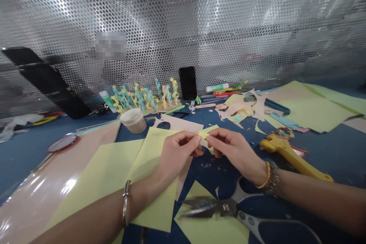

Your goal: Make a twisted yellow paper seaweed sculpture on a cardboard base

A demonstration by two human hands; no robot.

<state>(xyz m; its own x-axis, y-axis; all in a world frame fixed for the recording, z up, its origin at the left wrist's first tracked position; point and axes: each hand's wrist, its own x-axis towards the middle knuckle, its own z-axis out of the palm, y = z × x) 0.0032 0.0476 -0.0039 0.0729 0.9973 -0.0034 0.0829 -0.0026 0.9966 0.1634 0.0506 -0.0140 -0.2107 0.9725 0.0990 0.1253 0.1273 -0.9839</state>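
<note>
A small piece of yellow paper [204,135] is pinched between both hands above the middle of the blue table. My left hand [180,150] grips its left side between thumb and index finger. On its right side, my right hand [233,148] holds it the same way. Yellow sheets [153,160] lie under and beside my left forearm. Large open scissors [225,207] rest on another yellow sheet [197,232] in front of my hands. Behind my hands are a pale pink sheet [183,122] and a paper cup [134,121].
Twisted paper strips [140,97] stand on bases at the back. A dark phone [188,82] leans against the perforated metal wall [160,19]. Paper scraps [238,106], a yellow-handled tool [288,154] and big sheets [300,103] lie to the right. A red-rimmed round object [63,143] is left.
</note>
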